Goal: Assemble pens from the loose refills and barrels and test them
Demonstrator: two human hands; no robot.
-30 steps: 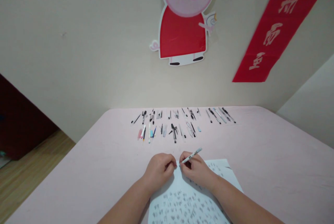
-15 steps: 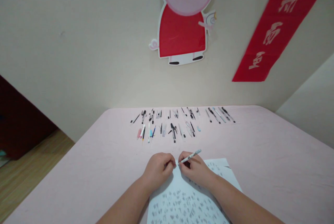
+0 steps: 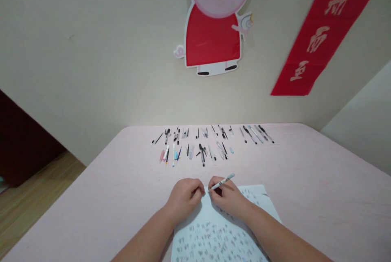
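Right of the pig cutout [image 3: 213, 40], a red banner [image 3: 311, 56] bears three pale characters [image 3: 317, 38], illegible; below it, the paper's [image 3: 210, 215] handwriting [image 3: 216, 239] is too blurred to read.

The pink-covered table [image 3: 308, 184] is viewed from above its near side by a single head-worn camera, faced forward and slightly down, with the left hand [image 3: 185, 197] and right hand [image 3: 228, 197] framed low and nearest, loose pens [image 3: 202, 156] farther off, and the wall [image 3: 128, 58] caught behind.
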